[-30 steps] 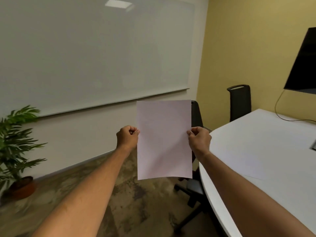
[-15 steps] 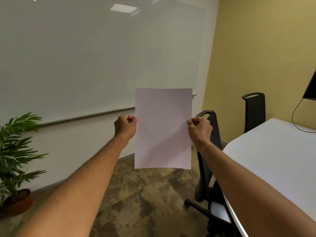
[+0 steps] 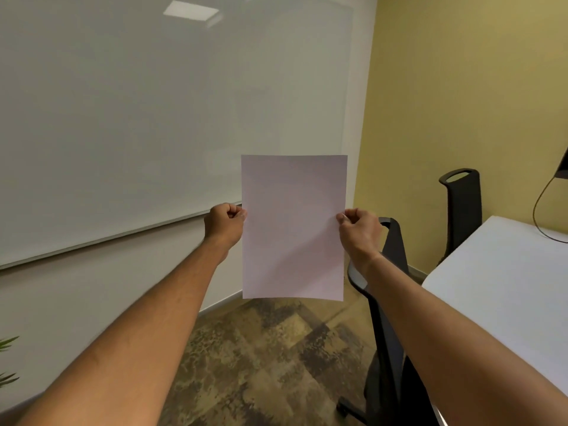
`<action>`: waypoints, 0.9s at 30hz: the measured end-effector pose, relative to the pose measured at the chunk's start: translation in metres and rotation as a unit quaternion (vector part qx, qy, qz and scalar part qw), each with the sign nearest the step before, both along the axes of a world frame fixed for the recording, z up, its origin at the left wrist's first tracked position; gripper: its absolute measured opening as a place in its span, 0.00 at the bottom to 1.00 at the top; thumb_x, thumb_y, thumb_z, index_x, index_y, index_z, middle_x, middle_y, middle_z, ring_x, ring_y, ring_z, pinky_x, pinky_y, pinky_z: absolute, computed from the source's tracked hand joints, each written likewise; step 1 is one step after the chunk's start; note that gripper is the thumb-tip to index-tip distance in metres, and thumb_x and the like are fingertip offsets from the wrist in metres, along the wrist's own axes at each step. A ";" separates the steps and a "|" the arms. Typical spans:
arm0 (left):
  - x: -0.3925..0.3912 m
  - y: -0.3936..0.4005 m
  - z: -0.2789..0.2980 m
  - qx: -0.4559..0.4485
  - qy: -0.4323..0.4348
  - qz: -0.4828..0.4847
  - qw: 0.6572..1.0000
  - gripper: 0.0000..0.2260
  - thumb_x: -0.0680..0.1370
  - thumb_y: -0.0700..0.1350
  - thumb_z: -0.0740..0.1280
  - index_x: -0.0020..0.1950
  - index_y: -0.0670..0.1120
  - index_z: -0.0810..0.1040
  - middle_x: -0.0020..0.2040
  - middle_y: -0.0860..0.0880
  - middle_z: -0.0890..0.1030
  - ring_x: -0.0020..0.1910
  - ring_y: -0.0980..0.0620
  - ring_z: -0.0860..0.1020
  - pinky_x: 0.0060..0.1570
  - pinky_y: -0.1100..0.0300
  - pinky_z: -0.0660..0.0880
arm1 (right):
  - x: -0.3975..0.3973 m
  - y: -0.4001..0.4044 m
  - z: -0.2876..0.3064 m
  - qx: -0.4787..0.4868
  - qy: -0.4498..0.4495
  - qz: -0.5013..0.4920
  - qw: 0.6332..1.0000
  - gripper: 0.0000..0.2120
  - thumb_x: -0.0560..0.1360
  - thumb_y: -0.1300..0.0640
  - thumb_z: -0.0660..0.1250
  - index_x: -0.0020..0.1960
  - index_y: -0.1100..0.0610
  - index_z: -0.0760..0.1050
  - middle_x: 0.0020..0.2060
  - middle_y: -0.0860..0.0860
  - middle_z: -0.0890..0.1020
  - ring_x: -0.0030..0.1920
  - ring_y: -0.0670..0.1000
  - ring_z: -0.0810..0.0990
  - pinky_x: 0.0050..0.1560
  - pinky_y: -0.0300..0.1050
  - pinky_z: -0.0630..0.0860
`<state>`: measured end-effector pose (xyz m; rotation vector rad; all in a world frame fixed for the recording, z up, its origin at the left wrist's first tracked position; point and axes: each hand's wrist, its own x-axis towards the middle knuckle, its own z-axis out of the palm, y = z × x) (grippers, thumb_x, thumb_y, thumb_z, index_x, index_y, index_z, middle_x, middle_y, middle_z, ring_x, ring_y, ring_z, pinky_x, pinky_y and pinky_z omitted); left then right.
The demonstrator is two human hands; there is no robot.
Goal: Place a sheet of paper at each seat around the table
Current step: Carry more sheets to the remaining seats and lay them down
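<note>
A blank white sheet of paper hangs upright in the air in front of me, at arm's length. My left hand pinches its left edge and my right hand pinches its right edge, both about halfway up. The white table lies to the right, apart from the sheet. A black office chair stands at the table's near side, just below and right of my right hand. A second black chair stands at the far end by the yellow wall.
A large whiteboard covers the wall ahead. A dark screen corner and its cable show at the far right. Plant leaves poke in at the left edge. Patterned carpet spreads below the sheet.
My view has swung left and up: the table and chairs slid toward the right edge and the plant almost left the frame. The sheet stays held in both hands, slightly higher.
</note>
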<state>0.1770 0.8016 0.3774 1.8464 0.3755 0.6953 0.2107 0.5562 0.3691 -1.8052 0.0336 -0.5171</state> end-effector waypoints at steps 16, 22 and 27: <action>0.309 0.012 -0.016 0.007 0.008 -0.143 0.990 0.04 0.78 0.42 0.69 0.43 0.45 0.78 0.46 0.48 0.82 0.45 0.48 0.81 0.46 0.57 0.77 | 0.235 0.015 -0.018 0.000 0.013 -0.146 0.989 0.05 0.76 0.57 0.70 0.49 0.58 0.81 0.37 0.46 0.79 0.40 0.46 0.78 0.45 0.40 0.73; 0.419 0.005 -0.006 0.034 0.019 -0.212 0.976 0.06 0.78 0.41 0.68 0.41 0.46 0.78 0.43 0.51 0.80 0.41 0.51 0.79 0.42 0.60 0.73 | 0.308 0.017 -0.018 0.008 0.027 -0.225 0.974 0.04 0.76 0.57 0.70 0.43 0.52 0.77 0.40 0.50 0.81 0.41 0.48 0.79 0.44 0.42 0.75; 0.490 -0.027 -0.012 0.043 0.018 -0.272 0.961 0.05 0.79 0.41 0.67 0.42 0.46 0.78 0.42 0.50 0.80 0.42 0.52 0.78 0.43 0.59 0.73 | 0.352 -0.002 -0.023 0.014 0.033 -0.281 0.959 0.04 0.76 0.56 0.70 0.42 0.52 0.77 0.37 0.46 0.79 0.40 0.46 0.78 0.46 0.42 0.76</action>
